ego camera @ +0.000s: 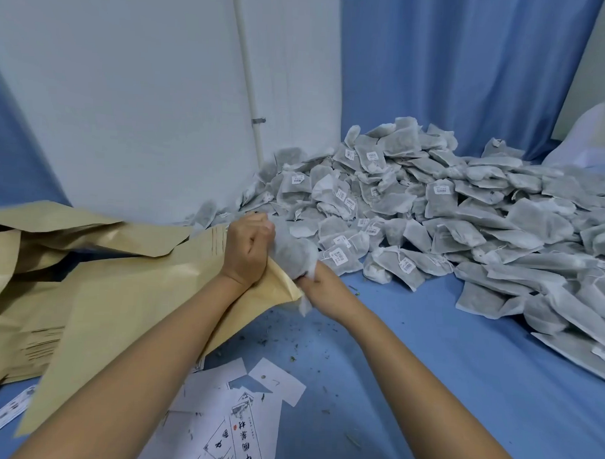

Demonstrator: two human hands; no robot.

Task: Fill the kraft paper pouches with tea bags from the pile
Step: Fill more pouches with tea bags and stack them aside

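A: What is seen nearest, on this side of the grips?

B: White paper cards [239, 429] are scattered on the blue surface [426, 388]. Chinese characters inside a printed frame are shown on them, but they cannot be read with certainty. Dark tea crumbs are spread around them.

A: And how are the grips engaged?

B: The left grip [247, 249] is closed on the mouth edge of a kraft paper pouch [148, 292]. The right grip [308, 279] is wrapped around a bundle of tea bags [293, 254], though its fingers are mostly hidden behind the bundle.

A: Which relation is decisive for the coming move?

B: The bundle is pressed against the right side of the left grip, exactly at the pouch mouth. The long axis of the pouch runs from the mouth back toward the person and to the left. It is judged that the bundle must be pushed along this axis.

A: Where is the supply?

B: The pile [432, 213] is found beyond the grips and to their right, so it is nearer to the right grip. Small white labels [338, 256] with barcodes are attached. Their text is too small to read.

A: What lies to the left?

B: A stack of flat pouches [33, 350], and behind everything a white wall [127, 86] and a blue curtain [454, 63].
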